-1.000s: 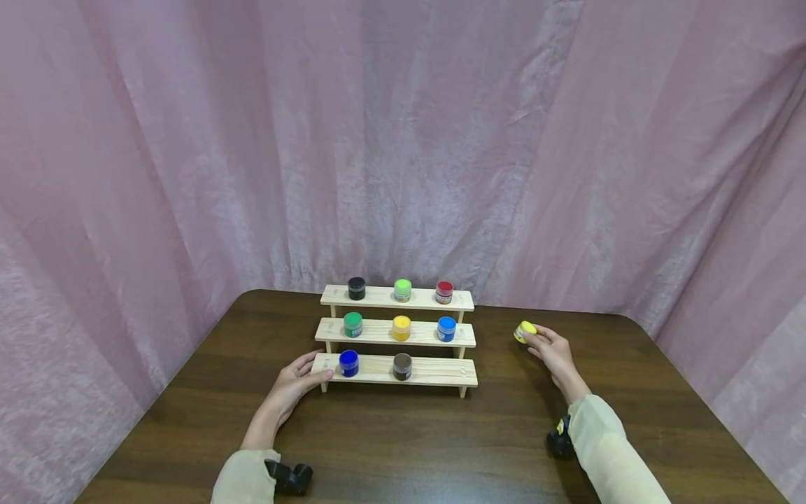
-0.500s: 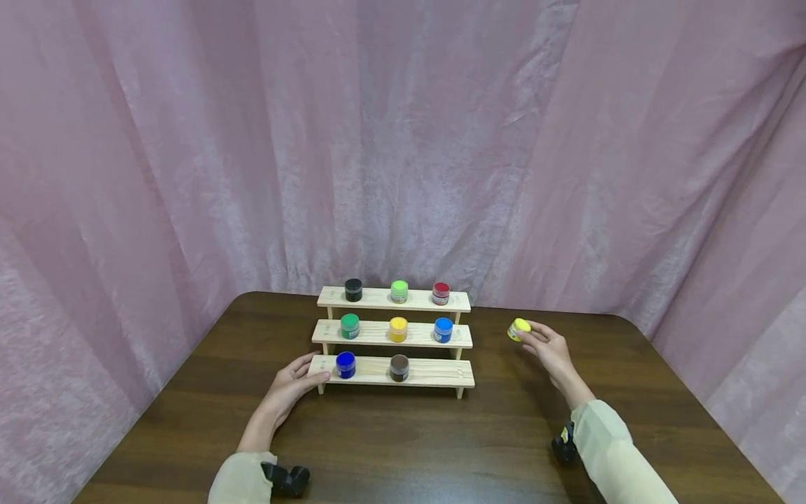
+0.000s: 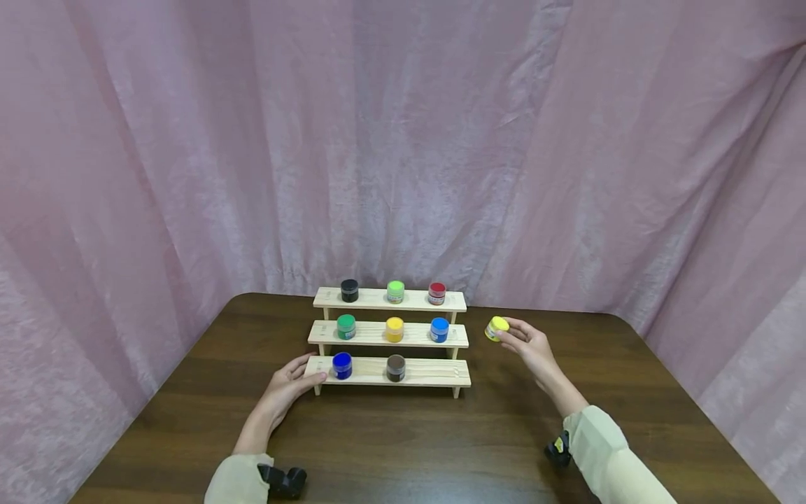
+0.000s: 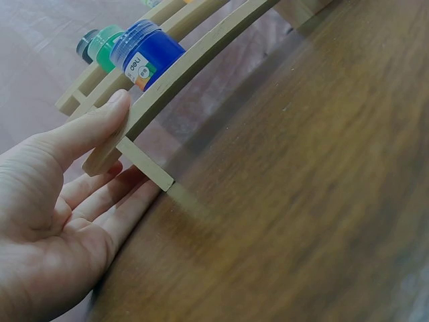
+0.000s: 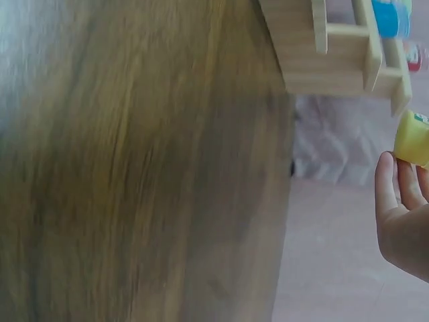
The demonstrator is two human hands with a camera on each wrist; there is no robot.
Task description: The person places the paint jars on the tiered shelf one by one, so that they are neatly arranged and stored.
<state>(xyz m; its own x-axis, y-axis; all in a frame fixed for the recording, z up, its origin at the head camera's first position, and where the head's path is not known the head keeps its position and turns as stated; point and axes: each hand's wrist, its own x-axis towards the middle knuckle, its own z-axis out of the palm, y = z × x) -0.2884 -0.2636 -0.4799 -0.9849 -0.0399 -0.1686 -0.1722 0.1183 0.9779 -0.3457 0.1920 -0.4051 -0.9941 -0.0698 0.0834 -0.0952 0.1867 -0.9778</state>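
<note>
A three-tier wooden rack (image 3: 434, 372) stands on the brown table, bearing several small paint jars. My left hand (image 3: 285, 392) grips the left end of its lowest shelf, thumb on top and fingers beneath, as the left wrist view shows. Beside that thumb sits a dark blue jar (image 4: 151, 57); a brown jar (image 3: 396, 368) stands in the middle of the same shelf, and the right part of the shelf is bare. To the right of the rack, my right hand (image 3: 532, 350) pinches a yellow paint jar (image 3: 497, 328) by its side, raised above the table and tilted.
Green (image 3: 346, 327), orange-yellow (image 3: 394, 330) and light blue (image 3: 439, 330) jars line the middle shelf. Black (image 3: 349, 290), light green (image 3: 395, 292) and red (image 3: 437, 293) ones stand on the top shelf. A pink curtain (image 3: 403, 140) hangs behind the table (image 3: 403, 448).
My right hand has carried the yellow jar leftward, closer to the rack. The left hand keeps its grip on the lowest shelf, and the whole view has shifted slightly.
</note>
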